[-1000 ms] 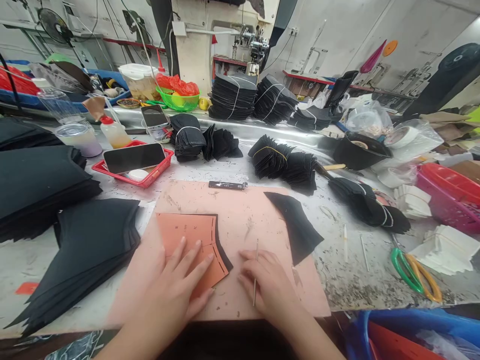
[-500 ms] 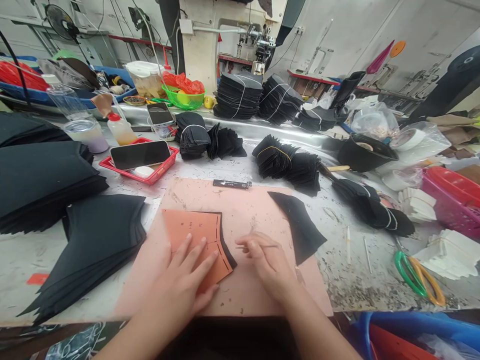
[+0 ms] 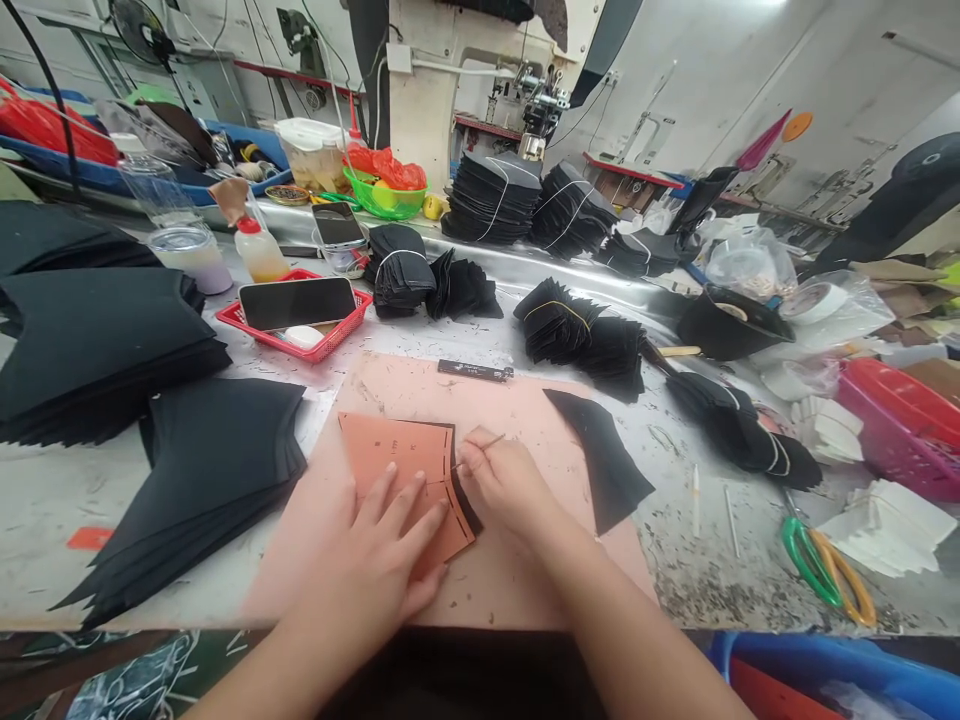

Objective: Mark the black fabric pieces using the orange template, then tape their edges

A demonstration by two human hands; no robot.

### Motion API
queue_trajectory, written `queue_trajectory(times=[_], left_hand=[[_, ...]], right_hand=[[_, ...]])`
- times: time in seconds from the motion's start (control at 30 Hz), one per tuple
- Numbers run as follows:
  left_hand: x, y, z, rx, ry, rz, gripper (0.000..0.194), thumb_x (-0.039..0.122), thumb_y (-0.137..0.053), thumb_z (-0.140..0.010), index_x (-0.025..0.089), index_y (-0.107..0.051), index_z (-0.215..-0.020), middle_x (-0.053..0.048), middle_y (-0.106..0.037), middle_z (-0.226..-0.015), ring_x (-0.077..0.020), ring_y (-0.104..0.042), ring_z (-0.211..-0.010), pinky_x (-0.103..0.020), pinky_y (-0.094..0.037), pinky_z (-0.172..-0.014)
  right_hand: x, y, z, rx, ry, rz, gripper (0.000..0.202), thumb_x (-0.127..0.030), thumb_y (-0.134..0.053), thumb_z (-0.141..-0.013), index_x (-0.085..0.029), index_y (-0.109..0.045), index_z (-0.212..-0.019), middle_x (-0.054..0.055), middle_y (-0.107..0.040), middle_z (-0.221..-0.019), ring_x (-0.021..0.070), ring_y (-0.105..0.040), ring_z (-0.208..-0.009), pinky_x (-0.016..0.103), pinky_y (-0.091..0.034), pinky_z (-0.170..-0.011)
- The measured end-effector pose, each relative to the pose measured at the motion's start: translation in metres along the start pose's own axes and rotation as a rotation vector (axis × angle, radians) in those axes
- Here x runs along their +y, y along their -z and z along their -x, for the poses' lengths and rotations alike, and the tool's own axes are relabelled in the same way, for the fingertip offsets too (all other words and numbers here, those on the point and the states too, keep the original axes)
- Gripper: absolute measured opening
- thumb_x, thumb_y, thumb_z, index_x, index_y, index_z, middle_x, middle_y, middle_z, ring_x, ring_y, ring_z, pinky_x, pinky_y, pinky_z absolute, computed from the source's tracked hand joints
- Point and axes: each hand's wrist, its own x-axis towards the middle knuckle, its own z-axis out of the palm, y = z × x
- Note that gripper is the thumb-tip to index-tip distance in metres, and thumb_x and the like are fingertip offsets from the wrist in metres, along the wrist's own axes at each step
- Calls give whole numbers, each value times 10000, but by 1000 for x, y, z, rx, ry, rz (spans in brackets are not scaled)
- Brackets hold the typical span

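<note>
An orange template point(image 3: 397, 445) with printed marks and slots lies over a black piece, whose edge point(image 3: 466, 505) shows along the template's right side. My left hand point(image 3: 375, 545) rests flat on the template, fingers spread. Pinched in my right hand point(image 3: 506, 485) is a thin pen-like stick point(image 3: 491, 441), its lower end at the template's right edge. Both pieces lie on a pink board point(image 3: 525, 580). A loose black piece point(image 3: 600, 460) is on the board's right side, and a black marker-like item point(image 3: 475, 371) lies at its back edge.
Stacks of black pieces point(image 3: 202, 470) stand at the left. Behind the board are a red basket point(image 3: 322, 345) with a phone point(image 3: 298, 303) and tied black bundles point(image 3: 555, 320). Scissors point(image 3: 829, 570) lie at the right, near a pink basket point(image 3: 900, 430).
My right hand has moved left and up, bringing the stick to the template's right edge. My left hand stays flat on the template. The whole view has shifted slightly.
</note>
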Motion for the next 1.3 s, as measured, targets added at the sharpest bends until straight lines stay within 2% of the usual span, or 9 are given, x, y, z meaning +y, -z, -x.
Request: queue_trajectory(times=[0.07,0.27,0.37,0.47,0.63,0.77,0.93,1.1,1.3], left_hand=[[0,2,-1,2,-10,0,411,452,-517,-796,306,-606,-1169,-80,-571,-1278,-376,-443,-1216,-540,-336,-921],[0,3,-2,27,-16,-12,403,448,-536,-779,302,-623,-1144,-81,-586,-1261,-377,-464,-1197,-517,-357,-899],[1,0,-1,28,-7,-9,398,454,-531,-784,301,-625,-1139,-82,-583,-1264,-380,-456,-1206,-527,-355,-902],[2,-1,0,28,9,-9,400,466,-525,-789,290,-631,-1132,-88,-577,-1270,-382,-447,-1215,-539,-347,-918],[1,3,-3,28,-27,-18,419,457,-525,-795,271,-614,-1160,-99,-575,-1271,-386,-494,-1174,-563,-371,-902],[1,6,-3,17,-41,-16,394,428,-557,-778,287,-624,-1140,-94,-570,-1278,-388,-497,-1175,-564,-386,-888],[1,5,-2,-3,-15,-10,409,444,-564,-779,302,-614,-1160,-93,-553,-1299,-386,-474,-1201,-572,-372,-912],[1,3,-1,13,-20,10,414,456,-546,-794,305,-605,-1175,-93,-547,-1306,-385,-454,-1222,-566,-367,-919],[1,4,-3,-27,1,7,412,466,-557,-786,311,-612,-1164,-87,-540,-1316,-372,-433,-1243,-547,-357,-937]], right_hand=[[1,1,-8,34,-3,5,252,-258,-350,-941,-214,-511,-752,14,-629,-707,163,-619,-683,253,-430,-653],[-4,0,-36,14,-26,136,230,-223,-380,-947,-207,-498,-751,20,-629,-715,172,-626,-730,249,-417,-668],[-5,-3,-39,61,-51,192,219,-221,-368,-951,-206,-508,-784,23,-623,-708,178,-611,-706,256,-407,-646],[-2,-11,-25,101,56,247,242,-207,-342,-946,-205,-526,-789,39,-628,-735,187,-588,-714,277,-416,-666],[2,-22,25,125,260,206,255,-197,-347,-934,-193,-547,-776,61,-628,-752,179,-555,-692,275,-441,-623],[-2,-18,59,103,269,116,273,-223,-333,-958,-191,-557,-805,47,-621,-729,163,-550,-671,260,-451,-589],[-4,-7,87,31,246,41,304,-251,-337,-966,-194,-548,-754,31,-595,-675,146,-543,-633,248,-449,-573],[-1,3,87,109,153,-97,311,-301,-351,-964,-197,-565,-764,26,-611,-684,138,-578,-642,243,-463,-600],[3,-8,63,103,154,-42,310,-304,-342,-953,-205,-556,-751,23,-613,-694,149,-571,-660,258,-464,-636]])
